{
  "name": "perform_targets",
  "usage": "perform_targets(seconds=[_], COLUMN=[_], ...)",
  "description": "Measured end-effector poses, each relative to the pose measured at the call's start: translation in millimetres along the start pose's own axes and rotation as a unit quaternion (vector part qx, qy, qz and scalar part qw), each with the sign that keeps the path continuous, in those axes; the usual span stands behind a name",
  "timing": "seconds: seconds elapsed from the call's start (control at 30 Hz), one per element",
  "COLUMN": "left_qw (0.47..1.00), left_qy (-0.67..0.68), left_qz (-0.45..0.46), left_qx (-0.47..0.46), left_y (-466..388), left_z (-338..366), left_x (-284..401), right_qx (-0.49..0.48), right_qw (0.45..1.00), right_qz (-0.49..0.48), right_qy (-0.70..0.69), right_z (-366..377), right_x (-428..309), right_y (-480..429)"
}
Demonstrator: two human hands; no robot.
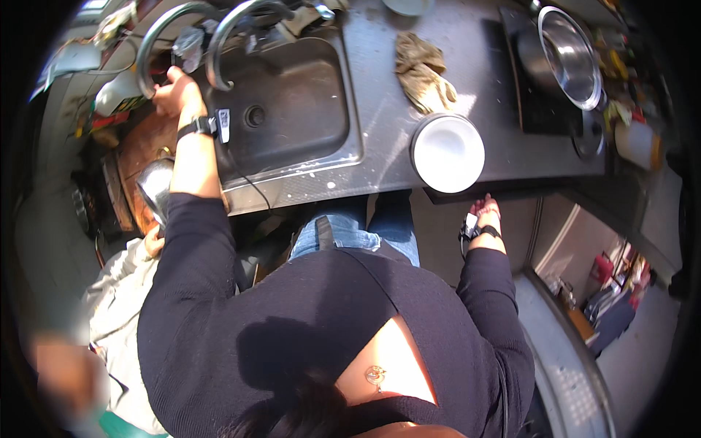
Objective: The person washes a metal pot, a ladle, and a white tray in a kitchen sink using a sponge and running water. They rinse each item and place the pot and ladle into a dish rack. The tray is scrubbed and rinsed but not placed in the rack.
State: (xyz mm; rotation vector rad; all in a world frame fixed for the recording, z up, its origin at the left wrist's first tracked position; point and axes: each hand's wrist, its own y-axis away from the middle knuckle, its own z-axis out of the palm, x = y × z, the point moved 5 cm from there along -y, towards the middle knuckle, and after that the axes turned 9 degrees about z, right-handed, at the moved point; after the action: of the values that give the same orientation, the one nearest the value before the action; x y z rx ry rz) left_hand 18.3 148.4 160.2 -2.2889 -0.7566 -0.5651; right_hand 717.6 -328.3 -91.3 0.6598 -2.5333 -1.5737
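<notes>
My left hand (pixel 178 94) is raised at the left of the sink, its fingers at the lower end of a curved metal faucet spout (pixel 143 60). Whether they grip the spout or only touch it is unclear. A second curved spout (pixel 214 55) reaches over the stainless steel sink (pixel 306 104), whose drain (pixel 254 116) shows. Low at the counter's front edge, my right hand (pixel 486 208) hangs with nothing in it, fingers stretched out. Nearest to it is a stack of white bowls or plates (pixel 449 153) on the counter. A crumpled brown cloth (pixel 424 74) lies behind the stack.
A large steel bowl (pixel 569 60) stands on a black cooktop (pixel 547 117) at the right. Left of the sink are a wooden board (pixel 131 142), a white bottle (pixel 118 93) and a shiny metal pot (pixel 156 183). Another person's light sleeve (pixel 118 274) is close at my left.
</notes>
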Motion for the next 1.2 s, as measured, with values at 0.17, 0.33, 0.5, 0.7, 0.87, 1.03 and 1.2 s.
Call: perform_targets(seconds=[0.17,0.33,0.5,0.7,0.87,1.03,1.2], left_qw=[0.973,0.723,0.564,0.615,0.620,0.610,0.634], left_qy=[0.143,0.270,0.335,0.307,0.315,0.307,0.358], left_qz=[0.081,0.019,-0.196,-0.225,-0.260,-0.248,-0.178], left_qx=[-0.160,-0.636,-0.729,-0.690,-0.670,-0.687,-0.662], left_y=[176,381,451,463,460,447,427], left_z=[-38,-45,-55,-57,-55,-40,-34], left_x=[10,98,163,179,174,174,155], right_qx=[0.070,0.063,0.045,-0.107,-0.443,-0.469,-0.468], right_qw=[0.993,0.978,0.914,0.701,0.748,0.720,0.726], right_qz=[-0.054,-0.073,-0.041,-0.102,-0.250,-0.221,-0.261], right_qy=[0.073,0.186,0.400,0.698,0.426,0.462,0.431], right_z=[-15,-24,-51,-83,-22,88,130], right_x=[7,13,17,3,-36,-37,-14], right_y=[31,41,15,36,144,220,270])
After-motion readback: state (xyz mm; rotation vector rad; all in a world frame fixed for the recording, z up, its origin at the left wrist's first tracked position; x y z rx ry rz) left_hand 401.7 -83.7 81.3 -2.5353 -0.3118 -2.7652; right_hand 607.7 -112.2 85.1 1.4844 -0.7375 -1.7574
